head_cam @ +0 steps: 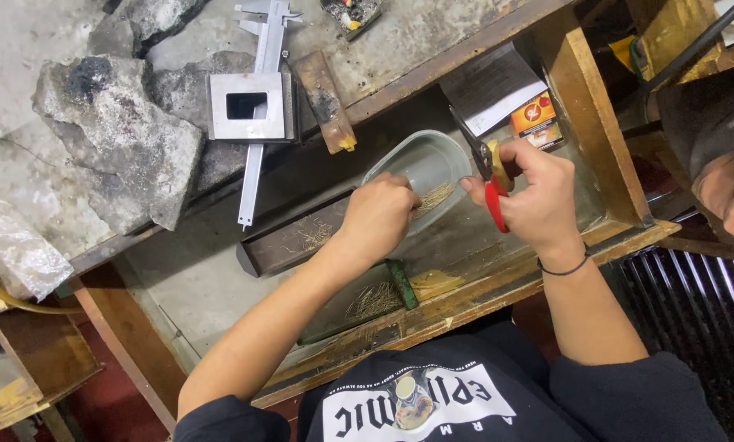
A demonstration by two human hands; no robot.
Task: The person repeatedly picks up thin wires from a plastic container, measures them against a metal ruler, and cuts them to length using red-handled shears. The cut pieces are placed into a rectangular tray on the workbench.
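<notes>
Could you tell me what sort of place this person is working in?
Probably a small metalworking or jewellery workshop: a caliper and scorched blocks lie on the worn bench, while the right hand holds red-handled snips over thin wire pieces.

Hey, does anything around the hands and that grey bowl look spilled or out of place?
Yes: thin gold wire bits lie scattered outside the grey bowl, in the dark tray and in a loose heap near the bench edge. The caliper overhangs the upper ledge. The right hand holds red-handled cutters.
</notes>
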